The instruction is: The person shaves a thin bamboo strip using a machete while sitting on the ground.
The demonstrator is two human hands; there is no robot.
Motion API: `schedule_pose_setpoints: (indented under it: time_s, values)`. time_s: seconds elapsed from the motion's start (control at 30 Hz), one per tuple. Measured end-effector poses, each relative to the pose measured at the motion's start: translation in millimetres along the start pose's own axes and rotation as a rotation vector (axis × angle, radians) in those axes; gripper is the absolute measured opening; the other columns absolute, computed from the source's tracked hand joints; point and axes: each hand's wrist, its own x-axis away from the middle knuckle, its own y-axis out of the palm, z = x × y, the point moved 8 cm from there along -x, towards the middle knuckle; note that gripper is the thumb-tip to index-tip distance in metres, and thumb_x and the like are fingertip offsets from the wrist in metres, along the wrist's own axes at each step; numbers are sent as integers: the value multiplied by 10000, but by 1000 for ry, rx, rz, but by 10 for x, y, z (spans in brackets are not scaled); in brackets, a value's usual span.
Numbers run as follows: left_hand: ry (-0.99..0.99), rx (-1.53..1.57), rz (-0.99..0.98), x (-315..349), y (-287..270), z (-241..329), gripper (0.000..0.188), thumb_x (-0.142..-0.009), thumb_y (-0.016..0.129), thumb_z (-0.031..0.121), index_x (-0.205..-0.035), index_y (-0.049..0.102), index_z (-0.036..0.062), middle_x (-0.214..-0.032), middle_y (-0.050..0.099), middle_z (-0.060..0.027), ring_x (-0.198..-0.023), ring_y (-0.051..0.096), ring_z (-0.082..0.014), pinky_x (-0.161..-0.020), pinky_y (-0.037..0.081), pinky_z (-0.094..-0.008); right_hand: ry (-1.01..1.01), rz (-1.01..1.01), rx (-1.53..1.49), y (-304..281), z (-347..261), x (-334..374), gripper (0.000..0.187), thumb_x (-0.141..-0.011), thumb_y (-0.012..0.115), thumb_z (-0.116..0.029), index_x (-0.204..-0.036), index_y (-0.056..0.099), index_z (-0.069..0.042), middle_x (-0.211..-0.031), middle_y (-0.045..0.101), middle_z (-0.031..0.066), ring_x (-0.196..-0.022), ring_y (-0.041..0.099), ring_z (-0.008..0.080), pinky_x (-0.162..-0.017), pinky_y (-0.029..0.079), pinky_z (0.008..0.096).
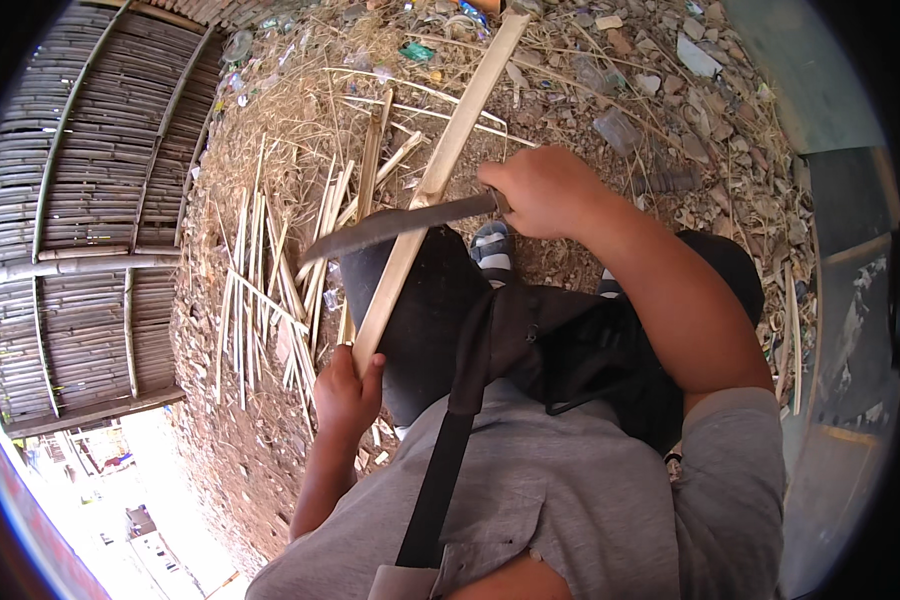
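A long split bamboo strip [470, 112] slants from near my left side up to the far rubble, passing over my dark-clad left knee. My left hand [346, 388] grips its near end, thumb along the side. In my right hand [550, 190] is a large curved knife [400, 227], held by the handle, which my fingers mostly hide. The blade lies across the strip near a node, its tip pointing left. From this view I cannot tell how far the edge has gone into the bamboo.
Several thin bamboo slivers [255, 290] lie piled on the ground to the left. A bamboo-pole wall [90, 180] stands farther left. Rubble and a clear plastic bottle [618, 130] are strewn at the far right, beside a grey wall [820, 90]. A sandalled foot [492, 252] rests below the blade.
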Motion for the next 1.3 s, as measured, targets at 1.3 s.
schedule_pose_setpoints:
  time_s: [1.3]
  values:
    - [9,-41,8,53,72,-10,461,-931,675,444,-892,501,19,-632,587,-214,-572,611,-457,-493,459,-525,321,-94,-178,-97,684,52,351,-752,627,-110,-1086,702,-33,-1039,715,197,-973,690,368,-850,556,431]
